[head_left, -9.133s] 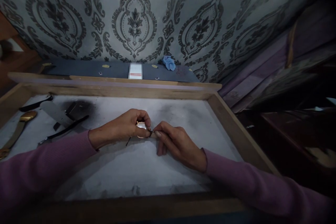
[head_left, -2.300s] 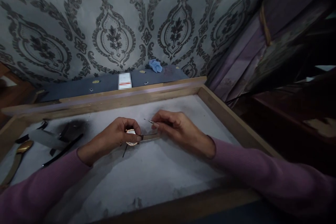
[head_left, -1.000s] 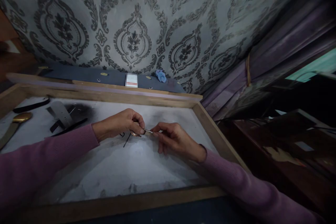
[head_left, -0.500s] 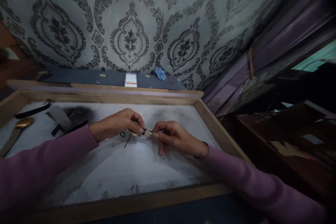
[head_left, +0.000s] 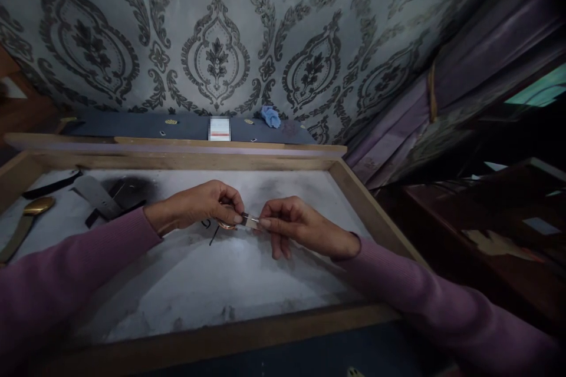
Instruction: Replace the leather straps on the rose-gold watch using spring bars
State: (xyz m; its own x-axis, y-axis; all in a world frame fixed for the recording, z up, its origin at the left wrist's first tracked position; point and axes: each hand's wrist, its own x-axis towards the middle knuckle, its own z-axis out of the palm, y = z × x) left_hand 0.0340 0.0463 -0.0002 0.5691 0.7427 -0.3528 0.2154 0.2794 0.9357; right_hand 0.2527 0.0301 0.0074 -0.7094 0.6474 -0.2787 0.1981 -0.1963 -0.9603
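Note:
Over the middle of a shallow wooden-framed tray (head_left: 362,206) with a pale, stained bottom, both hands meet at a small object. My left hand (head_left: 207,206) pinches a round, gold-rimmed piece (head_left: 227,225) that looks like a watch. A short light-coloured strip (head_left: 251,221) with a dark end sticks out from it toward the right. On the strip's right end, the thumb and forefinger of my right hand (head_left: 296,224) are closed, while its other fingers hang below. Dark marks or thin parts lie under my left hand; they are too small to name.
At the tray's left lie a gold-faced watch (head_left: 39,206), a black strap (head_left: 53,184) and grey flat pieces (head_left: 99,197). Behind the tray are a small box (head_left: 220,129) and a crumpled blue cloth (head_left: 270,117). A purple curtain (head_left: 398,112) hangs at right.
The camera view has shifted slightly. My right hand is a little farther right from my left hand, and more of the light strip shows between them. Both hands keep their pinch.

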